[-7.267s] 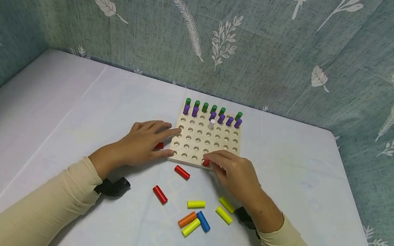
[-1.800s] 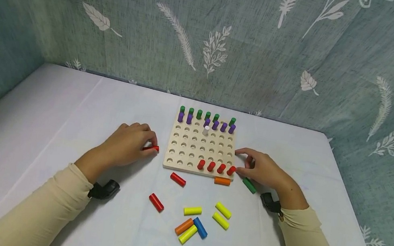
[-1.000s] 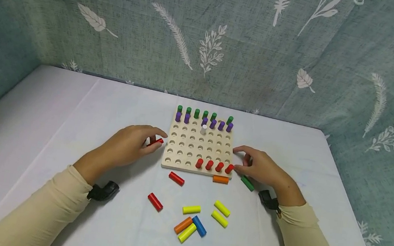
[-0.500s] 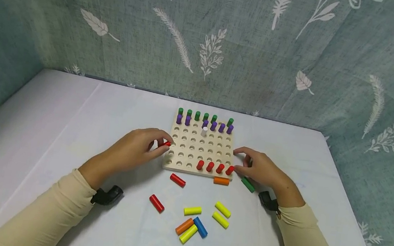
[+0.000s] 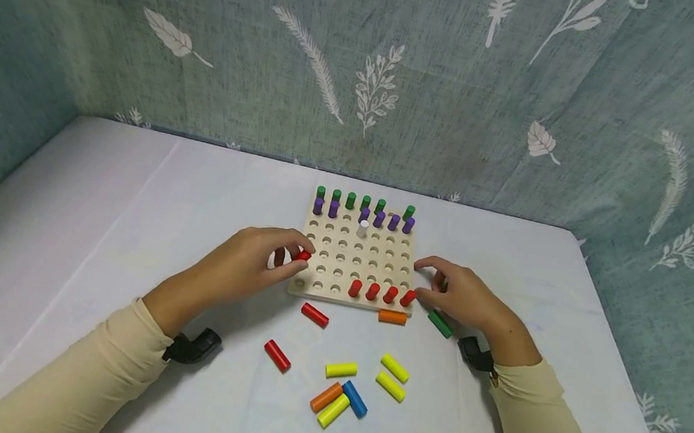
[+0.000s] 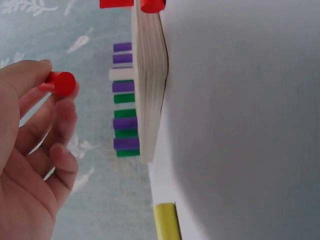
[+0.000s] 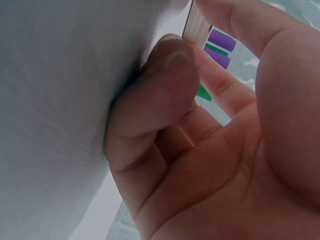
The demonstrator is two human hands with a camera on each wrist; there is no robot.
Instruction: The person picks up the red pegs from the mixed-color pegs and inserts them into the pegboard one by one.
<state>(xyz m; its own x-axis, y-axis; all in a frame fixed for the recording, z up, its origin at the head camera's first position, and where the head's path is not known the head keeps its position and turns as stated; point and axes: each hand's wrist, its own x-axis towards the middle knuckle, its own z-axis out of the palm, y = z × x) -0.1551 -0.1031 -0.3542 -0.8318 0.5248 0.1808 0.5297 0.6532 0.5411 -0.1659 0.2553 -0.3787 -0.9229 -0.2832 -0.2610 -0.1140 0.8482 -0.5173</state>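
Observation:
Between thumb and fingertips, my left hand (image 5: 252, 259) pinches a red peg (image 6: 64, 84) over the left edge of the wooden pegboard (image 5: 328, 296). In the left wrist view the peg shows its round end and is apart from the board. My right hand (image 5: 463, 294) rests by the board's right side, thumb and index finger at its edge, holding nothing. The front row bears several upright red pegs (image 5: 373, 291) toward the right. Green pegs (image 5: 351, 200) fill most of the back row, purple pegs (image 5: 379, 219) the second, and a white peg (image 5: 363, 229) stands in front of those.
Two red pegs (image 5: 277, 356) lie loose before the board, an orange peg (image 5: 392, 317) at its front edge. A green peg (image 5: 440, 324) lies under the right wrist. Nearer are yellow pegs (image 5: 341, 369), a blue peg (image 5: 355, 399) and another orange peg on the white table (image 5: 170, 411).
The right hand has left the front row, where more red pegs now stand, and since stays at the right edge. The left hand has picked up a red peg and moved right, over the board.

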